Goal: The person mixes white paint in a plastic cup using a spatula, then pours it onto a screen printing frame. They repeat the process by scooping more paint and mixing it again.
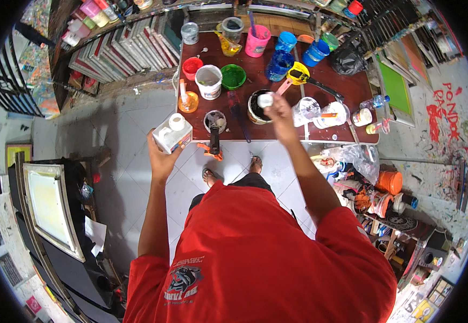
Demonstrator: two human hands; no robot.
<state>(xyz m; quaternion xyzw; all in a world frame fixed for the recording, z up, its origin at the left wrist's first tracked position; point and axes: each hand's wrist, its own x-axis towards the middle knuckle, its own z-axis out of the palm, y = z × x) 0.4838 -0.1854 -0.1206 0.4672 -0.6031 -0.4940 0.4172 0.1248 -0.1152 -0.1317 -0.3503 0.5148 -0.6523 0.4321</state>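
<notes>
My left hand (164, 159) is wrapped round a white rectangular plastic bottle (170, 138), held up beside the table's near left corner. The bottle has a round white top; I cannot tell whether it is open or capped. In the fingers of my right hand (281, 116) is a small white round cap (265, 100), perhaps a little cup. It is over a tub of dark paint (254, 114), partly hiding it. Between my hands, a small paint-stained tub (215, 119) stands at the near edge, with a black-handled tool (215, 141) across it. A dark spatula (240, 118) lies to its right.
The dark red table (212, 48) carries several paint tubs, including a white tub (208, 81), a green tub (233, 77) and a pink cup (257, 40). Framed screens (121, 48) stand at the far left. A plastic bag (364, 160) hangs by the right corner.
</notes>
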